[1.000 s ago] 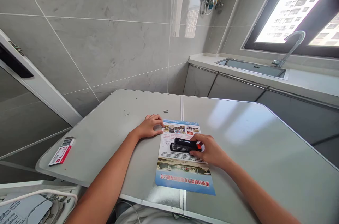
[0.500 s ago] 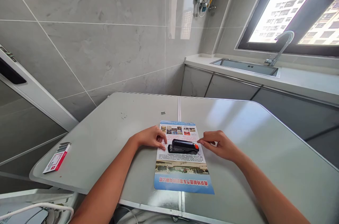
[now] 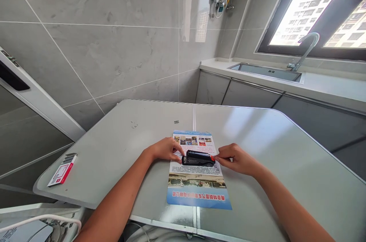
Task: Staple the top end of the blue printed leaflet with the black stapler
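A black stapler (image 3: pixel 197 158) lies lengthwise across a printed flyer (image 3: pixel 197 200) on the table. The right end of the stapler has a red part, and the fingertips of my right hand (image 3: pixel 236 159) pinch it there. At the opposite end is my left hand (image 3: pixel 166 149), its thumb and fingers curved and apart, right at the stapler's tip; whether they touch it I cannot tell.
The pale folding table (image 3: pixel 137 181) has a seam down its middle. Beyond the flyer lies a short strip of staples (image 3: pixel 176 122), with loose staples (image 3: pixel 134 124) to its left. A red and white packet (image 3: pixel 63 171) rests near the left edge. A sink (image 3: pixel 265 72) stands behind.
My right hand has moved left and now pinches the stapler's red end. My left hand has shifted slightly right, closer to the other end. The stapler stays on the flyer.
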Demonstrator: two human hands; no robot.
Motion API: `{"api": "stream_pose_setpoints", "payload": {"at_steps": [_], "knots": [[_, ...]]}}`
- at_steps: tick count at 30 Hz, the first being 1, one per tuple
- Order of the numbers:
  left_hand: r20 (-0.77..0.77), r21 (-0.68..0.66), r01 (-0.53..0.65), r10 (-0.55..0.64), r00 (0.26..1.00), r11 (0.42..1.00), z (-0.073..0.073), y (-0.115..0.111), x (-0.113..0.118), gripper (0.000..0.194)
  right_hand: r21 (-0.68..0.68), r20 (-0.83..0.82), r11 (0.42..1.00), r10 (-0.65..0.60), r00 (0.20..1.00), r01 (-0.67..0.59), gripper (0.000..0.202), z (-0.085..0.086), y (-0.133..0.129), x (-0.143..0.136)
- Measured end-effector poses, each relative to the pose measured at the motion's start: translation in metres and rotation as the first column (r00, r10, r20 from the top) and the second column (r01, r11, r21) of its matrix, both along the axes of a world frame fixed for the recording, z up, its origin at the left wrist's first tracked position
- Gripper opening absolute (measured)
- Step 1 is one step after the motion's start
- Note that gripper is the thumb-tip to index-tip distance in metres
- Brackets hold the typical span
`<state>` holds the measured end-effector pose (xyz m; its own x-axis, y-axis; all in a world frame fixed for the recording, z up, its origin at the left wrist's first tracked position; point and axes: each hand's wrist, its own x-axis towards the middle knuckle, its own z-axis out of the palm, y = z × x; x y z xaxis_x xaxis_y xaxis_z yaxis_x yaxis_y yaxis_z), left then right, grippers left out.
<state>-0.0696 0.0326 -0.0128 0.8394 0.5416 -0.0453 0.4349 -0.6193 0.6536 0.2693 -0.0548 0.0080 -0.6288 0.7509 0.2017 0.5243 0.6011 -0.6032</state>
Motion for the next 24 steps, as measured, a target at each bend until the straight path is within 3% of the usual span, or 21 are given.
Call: {"api": "stream_pose_setpoints", "payload": {"at_steps": [12, 14, 16, 20, 22, 24], "knots": [[0.024, -0.021, 0.006, -0.005, 1.0, 1.0, 0.002, -0.001, 0.001, 0.035, -0.08, 0.031, 0.997, -0.007, 1.0, 0.01, 0.053, 0.002, 0.0, 0.003], [-0.001, -0.01, 0.0, 0.0, 1.0, 1.0, 0.003, -0.002, 0.002, 0.034, -0.064, -0.001, 0.997, -0.046, 0.999, 0.046, 0.051, -0.001, -0.001, 0.0], [-0.032, 0.007, 0.002, -0.002, 0.999, 1.0, 0.003, -0.002, 0.003, 0.032, -0.045, -0.063, 0.985, -0.167, 0.984, 0.164, 0.049, -0.006, 0.0, -0.006], [-0.079, 0.019, 0.015, -0.013, 0.997, 1.0, 0.01, -0.005, 0.003, 0.029, -0.014, -0.163, 0.853, -0.516, 0.841, 0.521, 0.038, -0.022, 0.004, -0.016], [-0.096, 0.027, 0.021, -0.018, 0.995, 0.999, 0.016, -0.006, 0.002, 0.025, 0.021, -0.122, 0.775, -0.625, 0.771, 0.631, 0.031, -0.03, 0.008, -0.016], [-0.117, 0.037, -0.045, 0.049, 0.992, 0.998, 0.024, -0.006, -0.001, 0.016, 0.044, -0.044, 0.716, -0.695, 0.717, 0.697, 0.033, -0.037, 0.01, -0.013]]}}
